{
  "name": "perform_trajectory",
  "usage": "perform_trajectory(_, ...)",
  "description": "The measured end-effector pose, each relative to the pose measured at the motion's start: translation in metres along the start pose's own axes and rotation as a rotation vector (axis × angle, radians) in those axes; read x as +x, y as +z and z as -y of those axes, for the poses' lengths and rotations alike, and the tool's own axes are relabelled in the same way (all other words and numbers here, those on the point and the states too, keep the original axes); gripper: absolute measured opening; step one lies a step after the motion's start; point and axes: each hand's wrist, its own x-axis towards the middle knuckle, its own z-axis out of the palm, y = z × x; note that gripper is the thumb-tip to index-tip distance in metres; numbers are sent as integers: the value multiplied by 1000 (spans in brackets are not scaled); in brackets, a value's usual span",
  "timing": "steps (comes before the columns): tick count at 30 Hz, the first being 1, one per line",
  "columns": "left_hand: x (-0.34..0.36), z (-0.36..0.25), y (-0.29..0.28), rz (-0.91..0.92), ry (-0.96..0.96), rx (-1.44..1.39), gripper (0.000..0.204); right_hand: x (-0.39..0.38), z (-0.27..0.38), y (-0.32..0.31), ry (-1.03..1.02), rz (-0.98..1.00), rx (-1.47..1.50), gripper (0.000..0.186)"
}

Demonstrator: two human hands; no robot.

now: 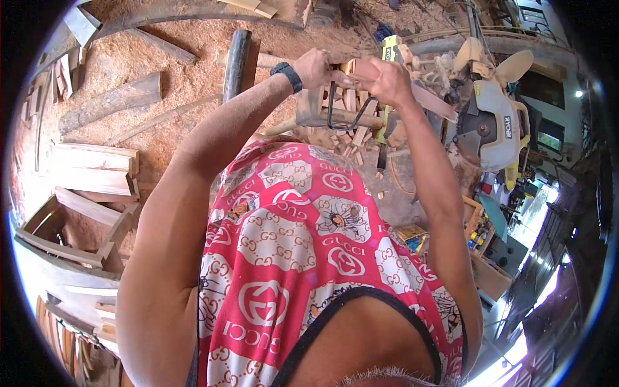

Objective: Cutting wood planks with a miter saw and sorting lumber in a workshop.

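Both my arms reach forward to a reddish wooden piece (364,69) held at its near end. My right hand (391,85) is closed around it. My left hand (313,68), with a dark band at the wrist, is closed at the piece's left end, its fingertips partly hidden. Past my right wrist, a pale board (433,101) slants toward the blade of a miter saw (491,132); whether it is the same piece, I cannot tell. A black bent metal frame (348,124) sits just below my hands.
Sawdust covers the ground (187,87), with rough slabs (116,102) lying on it. Small wood offcuts (353,137) are heaped under my hands. A dark pipe (237,64) stands left of them. Sawn boards (97,169) are stacked at the left, and a cluttered shelf (480,226) is at the right.
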Motion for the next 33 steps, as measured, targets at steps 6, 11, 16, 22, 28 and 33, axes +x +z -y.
perform_trajectory(6,2,1,3,75,-41,57,54,-1,-10,4,-19,4,-39,44)
perform_trajectory(11,-2,0,11,34,-80,62,53,-1,-7,0,34,65,-35,45)
perform_trajectory(16,-5,-9,15,-17,-176,30,52,-2,-27,-5,81,118,-93,51)
perform_trajectory(22,-8,-12,9,-25,-204,-202,52,-4,-28,-1,20,87,-95,53)
perform_trajectory(28,-7,-4,7,41,-308,-220,50,-2,-26,1,31,66,-97,51)
perform_trajectory(33,-8,1,4,90,-388,-317,46,-6,-23,2,24,53,-101,52)
